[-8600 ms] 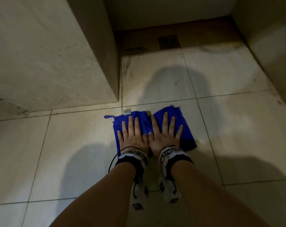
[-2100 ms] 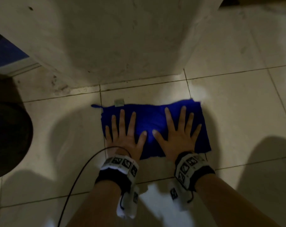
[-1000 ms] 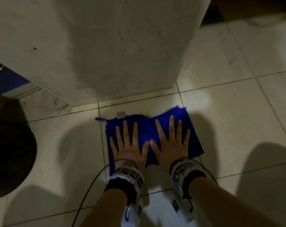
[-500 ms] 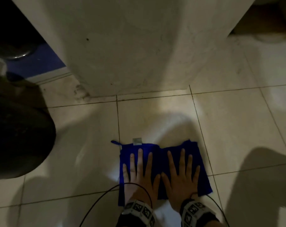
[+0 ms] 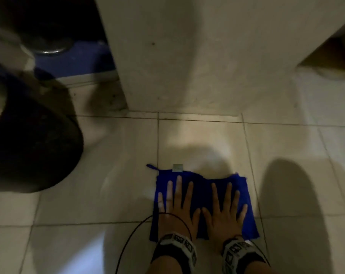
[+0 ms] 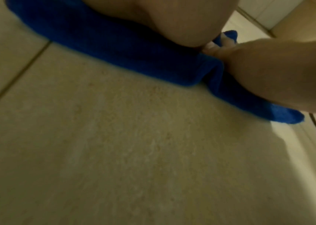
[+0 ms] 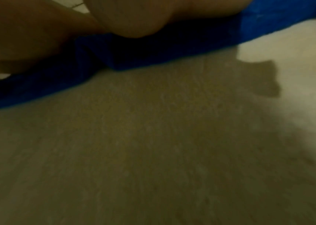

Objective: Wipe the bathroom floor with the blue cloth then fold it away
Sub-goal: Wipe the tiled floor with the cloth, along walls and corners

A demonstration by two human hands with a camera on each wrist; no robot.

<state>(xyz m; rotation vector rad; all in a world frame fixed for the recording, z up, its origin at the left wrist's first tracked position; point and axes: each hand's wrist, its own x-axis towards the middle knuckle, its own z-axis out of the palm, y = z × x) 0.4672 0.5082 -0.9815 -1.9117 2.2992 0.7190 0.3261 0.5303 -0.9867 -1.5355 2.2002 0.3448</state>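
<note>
Cloth point(image 5: 203, 186) lies flat on dim beige floor tiles point(image 5: 112, 194) near wall point(image 5: 187, 56).

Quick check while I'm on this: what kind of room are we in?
Most likely a bathroom or washroom: pale tiled floor with grout lines, a plain masonry partition, and both hands pressing a blue cloth flat on the tiles. No fixture is clearly identifiable.

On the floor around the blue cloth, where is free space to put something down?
Bare tile lies between the blue cloth and the pillar, and right of the right hand. Left of the left hand is tile too, crossed by a black cable. The dark round object crowds the far left.
</note>
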